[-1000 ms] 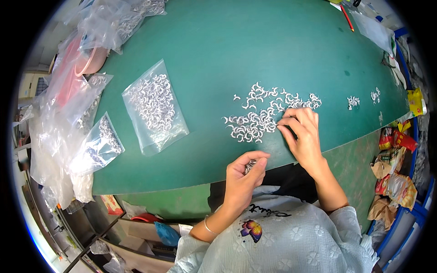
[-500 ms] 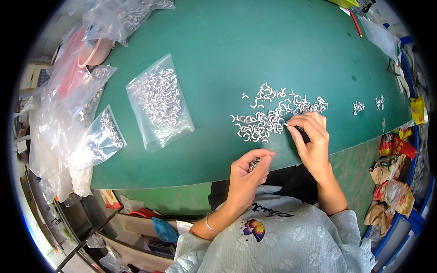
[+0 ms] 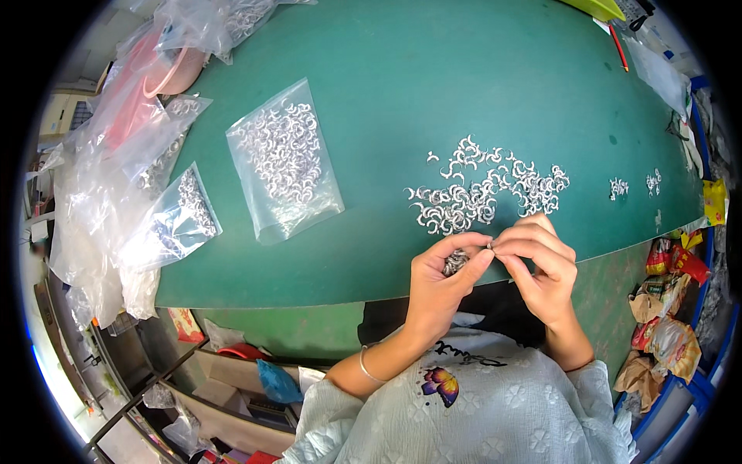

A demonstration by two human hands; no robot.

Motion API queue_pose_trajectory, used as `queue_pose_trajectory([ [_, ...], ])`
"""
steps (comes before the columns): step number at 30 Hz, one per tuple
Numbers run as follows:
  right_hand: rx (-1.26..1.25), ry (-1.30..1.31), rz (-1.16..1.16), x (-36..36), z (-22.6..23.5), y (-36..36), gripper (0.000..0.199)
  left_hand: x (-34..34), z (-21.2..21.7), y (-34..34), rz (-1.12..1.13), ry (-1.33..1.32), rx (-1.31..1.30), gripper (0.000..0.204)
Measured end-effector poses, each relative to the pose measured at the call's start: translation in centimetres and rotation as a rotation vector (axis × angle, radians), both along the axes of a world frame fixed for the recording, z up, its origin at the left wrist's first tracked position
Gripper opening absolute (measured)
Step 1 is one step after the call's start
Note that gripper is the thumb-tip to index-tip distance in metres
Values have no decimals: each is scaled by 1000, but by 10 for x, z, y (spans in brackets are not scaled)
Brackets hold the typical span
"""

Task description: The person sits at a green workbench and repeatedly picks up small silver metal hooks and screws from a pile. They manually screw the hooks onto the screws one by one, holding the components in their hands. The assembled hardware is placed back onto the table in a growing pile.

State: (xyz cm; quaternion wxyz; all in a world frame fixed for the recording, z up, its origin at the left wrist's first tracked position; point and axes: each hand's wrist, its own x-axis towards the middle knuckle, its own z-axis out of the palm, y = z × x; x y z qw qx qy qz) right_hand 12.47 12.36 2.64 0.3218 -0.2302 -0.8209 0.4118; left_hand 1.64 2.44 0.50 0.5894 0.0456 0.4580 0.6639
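Observation:
Near the table's front edge my left hand (image 3: 434, 288) is closed around a clump of small silvery crescent-shaped metal pieces (image 3: 455, 262). My right hand (image 3: 544, 271) meets its fingertips, pinching a tiny metal piece (image 3: 490, 246) between thumb and forefinger. Just beyond both hands lies a loose pile of the same crescent pieces (image 3: 454, 207), spread over the green table (image 3: 379, 100). Further right are two small heaps, one nearer (image 3: 618, 188) and one farther out (image 3: 654, 182). What sits deep in my left palm is hidden by the fingers.
A clear flat bag (image 3: 284, 155) full of crescents lies left of the pile. A smaller bag (image 3: 193, 203), crumpled plastic (image 3: 85, 224) and a pink basket (image 3: 179, 73) crowd the left edge. A red pencil (image 3: 619, 48) lies at the far right. Wrapped packets (image 3: 674, 340) stand beside the table.
My right hand has drawn back from the pile toward me and come to my left hand's fingertips. The left hand has risen slightly to meet it. The whole view has shifted a little.

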Motion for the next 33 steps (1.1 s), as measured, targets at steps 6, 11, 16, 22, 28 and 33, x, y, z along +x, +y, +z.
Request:
queue_pose_trajectory([
  [6, -92, -6, -18, 4, 4, -1, 17, -1, 4, 1, -8, 125, 22, 12],
  [11, -283, 99, -85, 4, 5, -7, 22, -2, 7, 1, -38, 170, 61, 10],
  [16, -97, 55, -76, 5, 11, -7, 22, -2, 7, -1, -43, 174, 86, 10],
  [22, -43, 35, -67, 6, 14, -8, 21, -1, 5, -1, -33, 312, 182, 10],
  [28, -656, 128, -26, 11, 8, -13, 20, 1, 6, -3, -39, 250, 168, 10],
  [33, -1100, 235, 33, 13, 3, -12, 16, -2, 8, -3, -105, 120, 109, 9],
])
